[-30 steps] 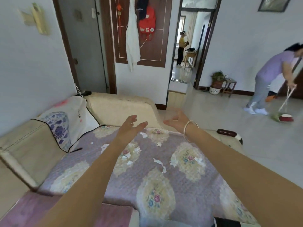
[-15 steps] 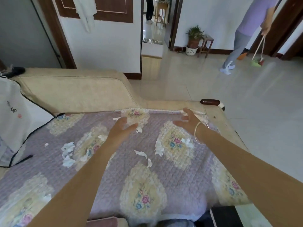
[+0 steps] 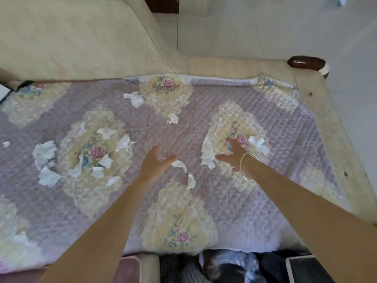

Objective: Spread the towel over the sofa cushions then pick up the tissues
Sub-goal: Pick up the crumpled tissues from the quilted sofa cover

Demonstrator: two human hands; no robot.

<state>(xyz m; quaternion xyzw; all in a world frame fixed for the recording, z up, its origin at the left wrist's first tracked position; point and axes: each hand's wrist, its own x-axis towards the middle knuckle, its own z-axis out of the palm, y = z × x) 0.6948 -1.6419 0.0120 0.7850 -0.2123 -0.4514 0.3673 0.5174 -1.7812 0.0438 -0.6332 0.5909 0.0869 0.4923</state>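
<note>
A lilac quilted towel [image 3: 255, 197] with cream flower patches lies flat over the sofa cushions. Several torn white tissue scraps are scattered on it: a crumpled tissue [image 3: 207, 155] near the middle, a strip [image 3: 184, 171] below it, a cluster [image 3: 46, 162] at the left, and bits [image 3: 134, 99] near the backrest. My left hand [image 3: 156, 162] hovers open just left of the strip, holding nothing. My right hand [image 3: 232, 154], with a bangle on the wrist, is open with its fingers beside the crumpled tissue, touching or nearly touching it.
The beige sofa backrest [image 3: 71, 43] runs along the top. The armrest [image 3: 330, 127] with a dark wooden end cap [image 3: 306, 62] borders the right side. Tiled floor [image 3: 265, 27] lies beyond. Dark clothing [image 3: 224, 266] shows at the bottom edge.
The view has tilted down onto the sofa. Both hands have dropped lower and drawn back toward me, from the towel's far edge to the tissue scraps in the middle.
</note>
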